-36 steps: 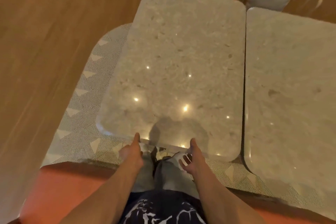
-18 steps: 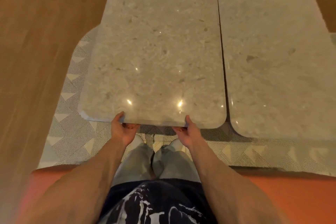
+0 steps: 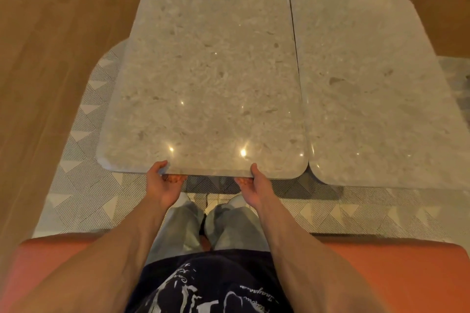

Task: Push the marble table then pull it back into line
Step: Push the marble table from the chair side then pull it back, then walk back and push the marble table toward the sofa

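View from the head camera, looking down over the person's forearms. The marble table (image 3: 203, 79), a rectangular slab with rounded corners, stands on a patterned rug (image 3: 84, 195) directly ahead of the person's knees. The left hand (image 3: 162, 187) grasps the table's near edge: its thumb lies on the polished top, and its fingers (image 3: 175, 178) curl underneath the slab, only their tips showing below the rim. The right hand (image 3: 255, 189) grasps the same edge further to the right in the same manner, thumb on top and fingers (image 3: 243, 181) hooked beneath. Both hands are thus closed around the near rim, palms turned inward toward each other.

A second marble table (image 3: 376, 89) of like shape stands just beside the first on its right, a narrow dark gap running between their long sides. The near edge of the grasped table lies a little farther from the person than that of its neighbour. An orange seat (image 3: 396, 277) spans the bottom of the view; wooden floor (image 3: 50, 46) shows at left.
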The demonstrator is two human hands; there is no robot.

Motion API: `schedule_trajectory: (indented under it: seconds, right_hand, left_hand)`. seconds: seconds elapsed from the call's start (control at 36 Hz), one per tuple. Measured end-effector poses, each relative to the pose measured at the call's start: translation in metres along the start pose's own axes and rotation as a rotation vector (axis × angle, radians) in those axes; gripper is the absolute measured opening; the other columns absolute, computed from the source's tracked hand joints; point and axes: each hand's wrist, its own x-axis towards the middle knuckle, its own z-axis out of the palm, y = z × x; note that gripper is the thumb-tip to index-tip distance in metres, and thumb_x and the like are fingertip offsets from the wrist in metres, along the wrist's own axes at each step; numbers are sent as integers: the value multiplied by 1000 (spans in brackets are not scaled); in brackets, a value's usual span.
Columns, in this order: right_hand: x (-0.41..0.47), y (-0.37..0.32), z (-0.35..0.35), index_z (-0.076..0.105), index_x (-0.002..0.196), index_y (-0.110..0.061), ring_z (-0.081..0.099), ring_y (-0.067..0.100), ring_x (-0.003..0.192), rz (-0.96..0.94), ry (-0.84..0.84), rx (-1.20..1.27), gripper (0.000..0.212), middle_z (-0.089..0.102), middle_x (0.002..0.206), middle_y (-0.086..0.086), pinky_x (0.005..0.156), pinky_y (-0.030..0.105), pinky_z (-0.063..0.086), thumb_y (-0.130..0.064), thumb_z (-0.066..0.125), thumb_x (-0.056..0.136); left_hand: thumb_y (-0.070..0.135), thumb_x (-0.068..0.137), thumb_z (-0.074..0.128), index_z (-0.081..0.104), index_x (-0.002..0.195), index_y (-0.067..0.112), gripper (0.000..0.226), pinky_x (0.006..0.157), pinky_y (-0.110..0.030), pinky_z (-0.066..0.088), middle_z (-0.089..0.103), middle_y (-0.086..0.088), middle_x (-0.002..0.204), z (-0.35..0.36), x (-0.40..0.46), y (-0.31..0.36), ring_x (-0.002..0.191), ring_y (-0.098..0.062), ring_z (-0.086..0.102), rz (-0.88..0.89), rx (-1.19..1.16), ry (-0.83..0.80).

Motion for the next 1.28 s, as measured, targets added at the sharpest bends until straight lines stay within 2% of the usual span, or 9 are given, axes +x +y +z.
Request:
schedule_trajectory:
  seconds: [0.11, 0.42, 0.53, 0.64, 0.75, 0.83, 0.94, 1.03, 1.28]
  right_hand:
    - [-4, 3, -7, 49, 140, 0, 57, 34, 129, 7, 1, 0, 38, 59, 140, 20, 97, 43, 49, -16, 48, 105]
    - [-10, 7, -18, 45, 144, -1, 53, 36, 133, 31, 21, -5, 40, 54, 144, 21, 104, 47, 47, -14, 48, 105]
    - [-13, 2, -18, 47, 139, 1, 55, 35, 130, 41, 43, -73, 38, 56, 139, 21, 107, 46, 46, -15, 49, 105]
    - [-25, -16, -22, 57, 104, 0, 69, 30, 75, 36, 104, -671, 24, 67, 86, 19, 86, 45, 61, -24, 53, 103]
    - [-44, -52, -6, 62, 82, 1, 60, 22, 39, -17, 144, -1061, 16, 59, 50, 10, 41, 28, 53, -8, 53, 93]
    - [-52, -80, 24, 60, 82, -2, 59, 25, 46, -157, 86, -962, 17, 58, 59, 14, 44, 29, 53, -10, 54, 96]
    - [-71, -129, 67, 65, 97, -1, 67, 28, 69, -386, -80, -719, 22, 69, 80, 17, 69, 37, 59, -20, 53, 100]
    - [-96, -178, 94, 69, 95, -1, 71, 30, 81, -628, -128, -617, 25, 73, 90, 18, 73, 33, 58, -19, 52, 100]
    - [-210, -298, 140, 73, 97, -8, 74, 33, 95, -1179, -183, -400, 29, 77, 98, 17, 80, 36, 59, -27, 51, 98]
  left_hand:
    - [13, 92, 53, 58, 99, 8, 10, 112, -40, 41, 62, -10, 108, -4, -7, -2, 114, -28, 58, -10, 17, 1]
    - [14, 93, 52, 53, 126, 7, 33, 114, -43, 41, 58, -13, 136, -12, -17, -4, 132, -30, 54, -40, -14, 40]
    - [15, 97, 47, 55, 118, 1, 27, 100, -41, 52, 61, -18, 121, -15, -22, 8, 112, -32, 61, -92, 191, 104]
    - [14, 88, 39, 46, 66, 9, 24, 42, -30, 52, 56, -13, 55, -15, -29, 35, 47, -25, 52, -15, 836, 226]
    - [19, 92, 48, 65, 75, -4, 34, 49, -31, 57, 67, -18, 60, 27, -22, 55, 47, -28, 64, 290, 1020, 322]
    - [13, 92, 50, 65, 90, -6, 25, 42, -32, 57, 70, -23, 76, 88, -19, 55, 46, -25, 69, 265, 1043, 77]
    - [13, 92, 49, 66, 89, 2, 21, 62, -34, 60, 70, -23, 94, 180, -21, 41, 66, -29, 70, 336, 1150, -200]
    - [16, 93, 49, 69, 93, 6, 23, 78, -43, 58, 72, -21, 99, 246, -32, 23, 78, -31, 71, 416, 1143, -393]
    - [25, 87, 51, 74, 94, 15, 26, 84, -39, 59, 75, -10, 105, 389, -97, -16, 102, -28, 72, 614, 1020, -888]
